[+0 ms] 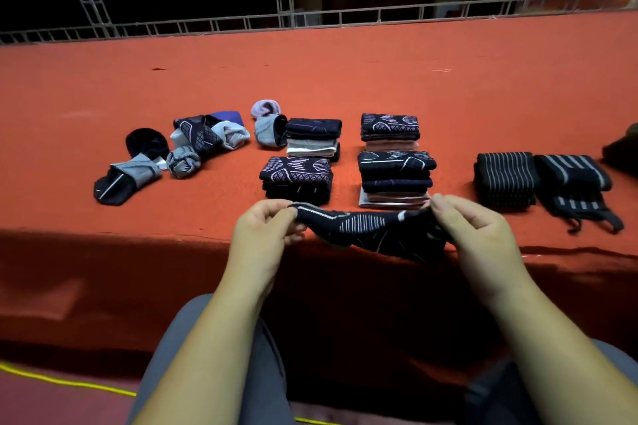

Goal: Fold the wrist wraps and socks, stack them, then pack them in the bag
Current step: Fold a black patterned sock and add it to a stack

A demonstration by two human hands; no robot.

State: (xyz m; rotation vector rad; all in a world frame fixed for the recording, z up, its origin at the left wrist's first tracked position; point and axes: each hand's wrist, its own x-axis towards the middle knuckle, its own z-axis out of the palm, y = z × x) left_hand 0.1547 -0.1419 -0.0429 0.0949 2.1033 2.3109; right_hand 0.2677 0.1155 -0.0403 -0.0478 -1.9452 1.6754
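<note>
Fingertips (293,214) of both hands are pinched on a dark sock (366,231), stretched for folding; next, halving and stacking are called for.

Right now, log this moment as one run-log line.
phase: folding | left hand: pinches dark patterned sock | right hand: pinches its other end | sock stacks: four on red surface | wrist wraps: folded, right

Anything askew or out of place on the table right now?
The far-right wrist wrap lies skewed and loosely folded, its loops trailing loose, unlike the squared wrap beside it. Loose socks at left are just not yet folded; the four stacks look tidy.
</note>
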